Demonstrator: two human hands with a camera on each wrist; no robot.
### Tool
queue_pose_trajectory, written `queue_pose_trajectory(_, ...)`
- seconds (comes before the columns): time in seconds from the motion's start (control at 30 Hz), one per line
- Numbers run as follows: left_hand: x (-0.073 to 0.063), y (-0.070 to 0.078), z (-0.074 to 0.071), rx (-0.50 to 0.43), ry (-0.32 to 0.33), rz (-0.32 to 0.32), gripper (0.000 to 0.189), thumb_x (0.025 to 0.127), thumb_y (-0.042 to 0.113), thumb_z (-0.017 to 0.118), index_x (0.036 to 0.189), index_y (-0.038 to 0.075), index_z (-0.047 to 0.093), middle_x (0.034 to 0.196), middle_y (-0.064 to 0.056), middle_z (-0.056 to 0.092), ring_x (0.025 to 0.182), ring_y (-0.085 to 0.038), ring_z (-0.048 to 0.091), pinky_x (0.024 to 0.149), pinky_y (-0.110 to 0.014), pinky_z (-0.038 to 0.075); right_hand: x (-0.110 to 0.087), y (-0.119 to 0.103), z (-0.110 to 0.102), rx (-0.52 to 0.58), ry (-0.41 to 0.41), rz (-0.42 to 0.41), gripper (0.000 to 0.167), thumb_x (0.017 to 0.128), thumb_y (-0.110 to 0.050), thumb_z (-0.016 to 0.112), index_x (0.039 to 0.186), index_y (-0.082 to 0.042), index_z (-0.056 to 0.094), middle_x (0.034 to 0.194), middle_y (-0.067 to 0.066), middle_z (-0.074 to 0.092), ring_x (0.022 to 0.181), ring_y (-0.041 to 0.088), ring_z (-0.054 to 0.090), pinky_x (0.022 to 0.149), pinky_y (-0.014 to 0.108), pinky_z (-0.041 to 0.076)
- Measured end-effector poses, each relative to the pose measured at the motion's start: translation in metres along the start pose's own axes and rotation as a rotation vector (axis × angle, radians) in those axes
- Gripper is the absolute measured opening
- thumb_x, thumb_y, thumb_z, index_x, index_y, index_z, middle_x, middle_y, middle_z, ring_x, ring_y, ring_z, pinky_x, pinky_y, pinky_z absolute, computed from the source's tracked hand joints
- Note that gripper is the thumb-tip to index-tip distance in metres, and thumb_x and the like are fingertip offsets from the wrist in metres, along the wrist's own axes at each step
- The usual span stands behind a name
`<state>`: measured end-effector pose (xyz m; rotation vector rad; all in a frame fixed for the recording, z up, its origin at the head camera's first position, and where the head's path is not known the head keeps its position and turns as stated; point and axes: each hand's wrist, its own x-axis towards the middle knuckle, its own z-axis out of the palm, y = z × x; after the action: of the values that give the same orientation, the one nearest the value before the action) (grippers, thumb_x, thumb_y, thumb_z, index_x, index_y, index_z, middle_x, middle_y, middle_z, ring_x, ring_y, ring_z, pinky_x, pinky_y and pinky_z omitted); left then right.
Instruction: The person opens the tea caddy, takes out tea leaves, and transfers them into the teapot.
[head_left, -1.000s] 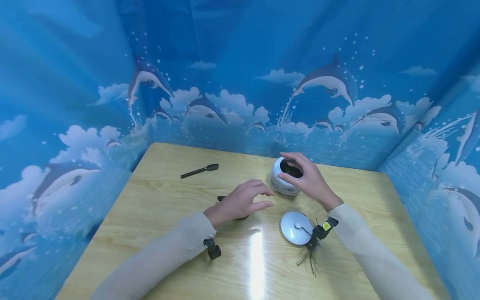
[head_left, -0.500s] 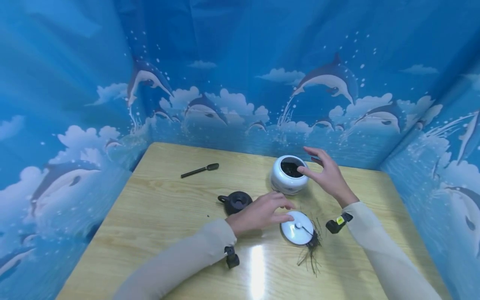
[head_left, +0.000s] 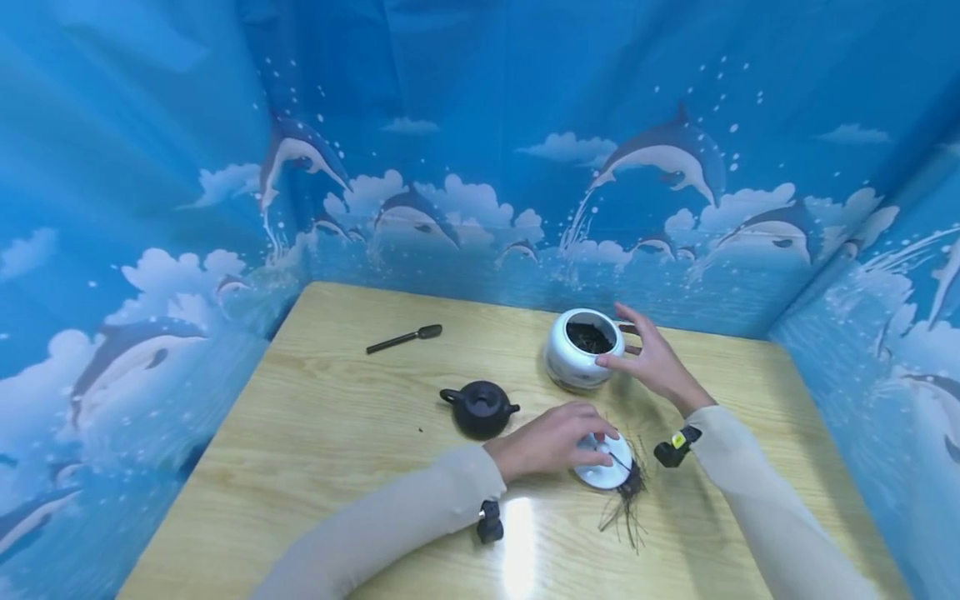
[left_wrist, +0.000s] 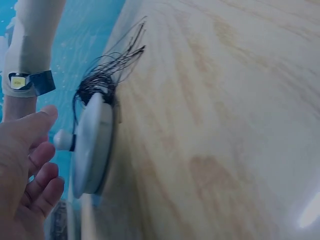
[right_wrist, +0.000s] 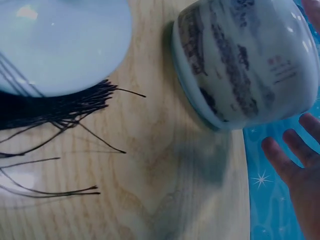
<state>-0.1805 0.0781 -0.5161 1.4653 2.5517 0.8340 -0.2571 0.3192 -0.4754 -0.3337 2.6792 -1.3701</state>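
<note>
A white lid (head_left: 606,477) lies on the table, its round knob (left_wrist: 63,140) tied with dark cords (left_wrist: 100,82). My left hand (head_left: 551,439) hovers over it, fingers loosely bent; in the left wrist view, the thumb and fingers are around the knob's near side, with a gap visible. Behind the lid stands a white porcelain jar (head_left: 573,364), uncovered, with dark leafy bits (head_left: 588,337) inside. The right hand (head_left: 660,367) is at the jar's right side, thumb by the rim and fingers spread. A printed landscape (right_wrist: 235,60) decorates the jar's wall.
A small black teapot (head_left: 482,408) sits left of the left hand, its handle to the left. Farther back and left lies a black scoop-like tool (head_left: 405,338). Blue dolphin-print curtains (head_left: 465,125) enclose the wooden table (head_left: 337,400) at the back and sides.
My left hand has moved right from the teapot to above the lid, uncovering the teapot. The right hand has shifted from over the jar's mouth to its right side.
</note>
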Motion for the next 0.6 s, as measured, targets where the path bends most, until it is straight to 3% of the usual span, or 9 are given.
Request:
queue_pose_trajectory(0.13,0.001,-0.001,0.008,0.015,0.011,-0.013,0.038,0.104,0.043,0.075,0.135,0.022,0.075,0.119,0.008,0.071,0.109,-0.002,0.062,0.102,-0.012,0.049,0.002,0.004,0.005,0.0,-0.006,-0.003,0.109,0.095,-0.031,0.088,0.176,-0.016,0.017,0.176,0.022,0.027,0.159,0.048,0.034,0.124,0.064,0.042)
queue_pose_trajectory(0.33,0.002,-0.004,0.014,-0.005,0.007,-0.062,0.031,0.102,0.041,0.078,0.127,0.021,0.078,0.112,0.008,0.069,0.099,0.001,0.06,0.092,-0.009,0.048,0.005,0.005,0.011,-0.011,-0.008,-0.002,0.105,0.095,-0.032,0.088,0.174,-0.012,0.022,0.178,0.023,0.023,0.157,0.052,0.037,0.122,0.064,0.045)
queue_pose_trajectory(0.6,0.004,-0.004,0.021,-0.013,0.004,-0.08,0.026,0.103,0.04,0.077,0.12,0.021,0.077,0.099,0.012,0.065,0.088,0.003,0.055,0.084,-0.009,0.045,0.001,0.008,0.011,0.02,-0.012,0.023,0.104,0.095,-0.035,0.087,0.175,-0.018,0.023,0.181,0.017,0.02,0.158,0.051,0.036,0.123,0.065,0.043)
